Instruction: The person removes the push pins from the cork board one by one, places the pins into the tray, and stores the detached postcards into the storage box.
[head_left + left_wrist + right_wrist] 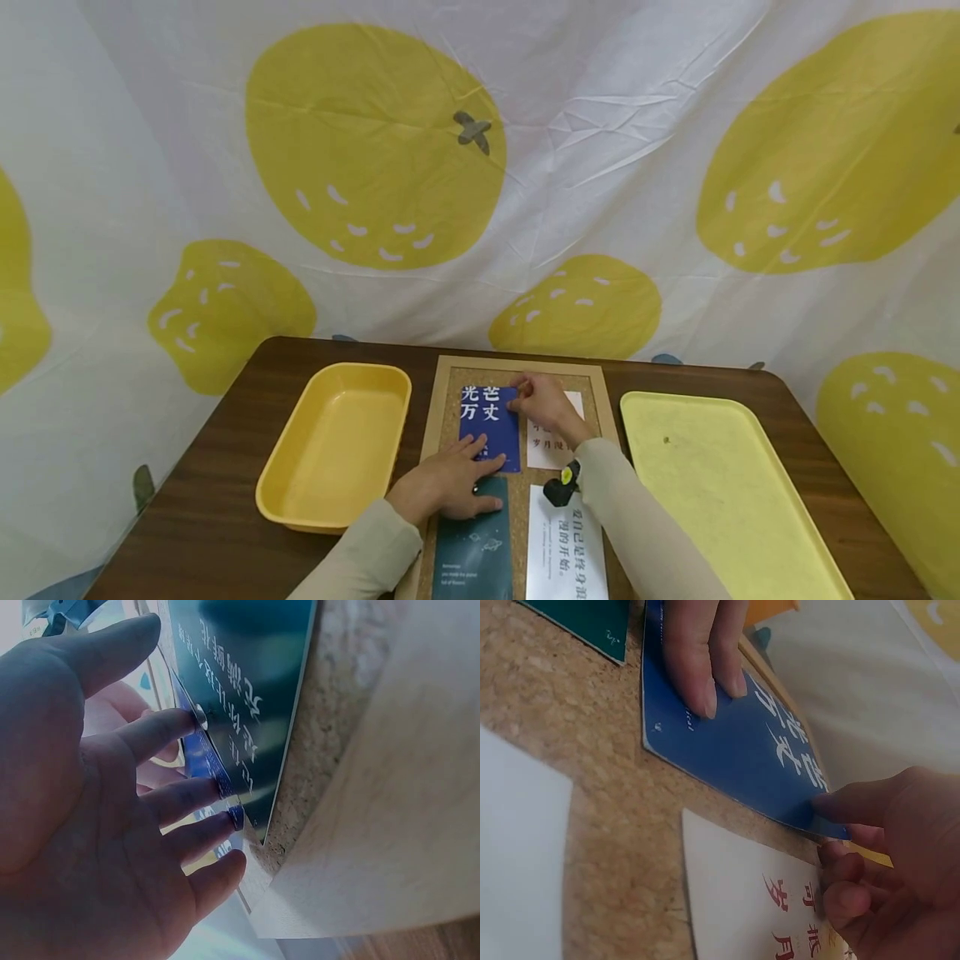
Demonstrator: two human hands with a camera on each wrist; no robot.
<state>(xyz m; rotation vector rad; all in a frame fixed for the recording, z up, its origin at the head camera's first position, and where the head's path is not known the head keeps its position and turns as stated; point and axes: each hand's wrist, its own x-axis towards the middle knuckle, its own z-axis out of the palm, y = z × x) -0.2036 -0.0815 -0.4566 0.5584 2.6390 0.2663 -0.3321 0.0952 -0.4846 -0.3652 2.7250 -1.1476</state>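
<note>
A blue card (490, 429) with white characters lies in the upper left of a wood-framed corkboard (519, 500). My right hand (543, 402) pinches its upper right corner between thumb and fingers; in the right wrist view that corner (829, 827) bends up off the cork. With fingers spread and fairly straight, my left hand (452, 479) rests over the lower edge of the blue card and the top of a dark green card (472, 550). A small shiny round stud (201, 716) shows by one left fingertip at the green card's edge.
On the board's right half are a white card with red characters (546, 454) and a white card with grey text (566, 550). An orange-yellow tray (333, 450) stands left of the board, a pale yellow tray (720, 492) right. Behind the brown table (217, 508) hangs a fruit-print cloth (585, 192).
</note>
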